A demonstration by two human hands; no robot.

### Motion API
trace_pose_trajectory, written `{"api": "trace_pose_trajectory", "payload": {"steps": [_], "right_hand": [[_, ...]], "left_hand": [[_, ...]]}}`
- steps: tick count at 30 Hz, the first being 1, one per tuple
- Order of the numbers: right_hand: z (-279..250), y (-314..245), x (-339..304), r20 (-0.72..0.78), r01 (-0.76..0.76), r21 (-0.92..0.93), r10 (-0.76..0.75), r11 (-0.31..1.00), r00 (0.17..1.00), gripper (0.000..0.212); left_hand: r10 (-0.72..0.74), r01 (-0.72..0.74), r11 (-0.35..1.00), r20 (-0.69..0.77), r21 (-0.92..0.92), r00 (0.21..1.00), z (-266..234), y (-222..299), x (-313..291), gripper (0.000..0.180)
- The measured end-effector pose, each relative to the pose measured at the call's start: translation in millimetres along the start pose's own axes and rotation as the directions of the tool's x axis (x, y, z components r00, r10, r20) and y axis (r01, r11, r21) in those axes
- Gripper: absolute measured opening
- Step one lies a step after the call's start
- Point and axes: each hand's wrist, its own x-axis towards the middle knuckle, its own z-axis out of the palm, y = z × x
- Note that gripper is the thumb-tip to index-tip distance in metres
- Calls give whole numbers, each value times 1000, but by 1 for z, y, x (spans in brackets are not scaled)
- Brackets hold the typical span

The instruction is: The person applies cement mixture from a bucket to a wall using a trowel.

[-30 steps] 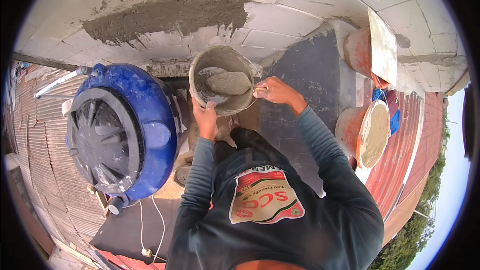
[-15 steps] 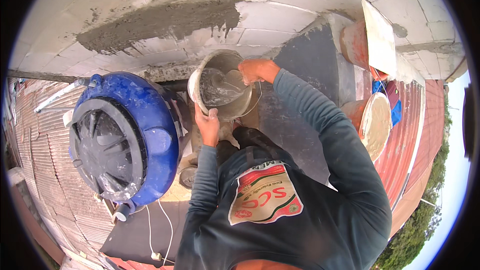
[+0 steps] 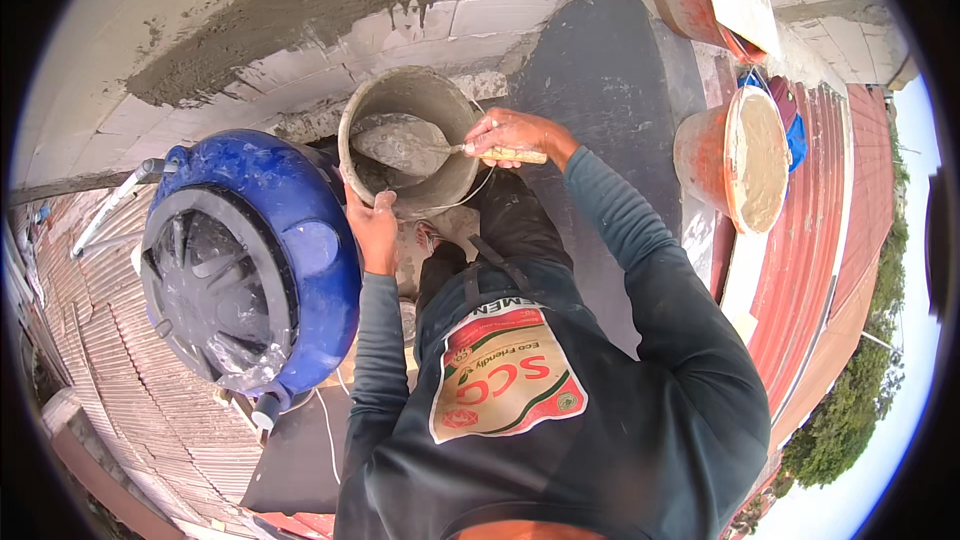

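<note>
Right hand [image 3: 510, 132] has its fingers clamped around the wooden handle of a trowel [image 3: 405, 143], and the blade is sitting inside the grey bucket [image 3: 408, 140] loaded with a good slab of wet mortar. Left hand [image 3: 374, 230] is gripping the bucket at its near rim, fingers curled onto the outside wall and thumb over the edge, holding it tilted toward the block wall [image 3: 480, 0]. So the bucket is up in front of the chest, right against the base of the wall, with the big blue drum [image 3: 250, 260] just beside it on the left.

As for progress — I'd say it's early days. There's one rough band of mortar [image 3: 300, 15] smeared across the upper part of the wall, uneven and with drips hanging off its lower edge, and the blocks below and to the right of it are bare with the joints showing. The dark patch [image 3: 610, 90] to the right looks like a different surface; can't tell if it's coated or just shaded. The load on the trowel hasn't gone on the wall yet, and the bucket looks like it has plenty left in it.

Off to the right there are two orange buckets [image 3: 735, 155] — one with a pale board across its top — sitting by the red metal roofing [image 3: 810, 270].
</note>
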Motion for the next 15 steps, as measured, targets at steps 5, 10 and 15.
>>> {"api": "trace_pose_trajectory", "payload": {"steps": [5, 10, 15], "right_hand": [[16, 0, -23, -43, 83, -58, -85, 995, 995, 32], [33, 18, -31, 0, 88, -56, -88, 995, 996, 33], [49, 47, -37, 31, 41, 13, -42, 999, 999, 33]], "left_hand": [[-107, 95, 982, -68, -164, 992, -9, 3, -11, 68], [-219, 200, 963, -94, -179, 971, -14, -7, -26, 67], [-267, 249, 954, -92, -169, 959, -18, -19, -40, 67]]}}
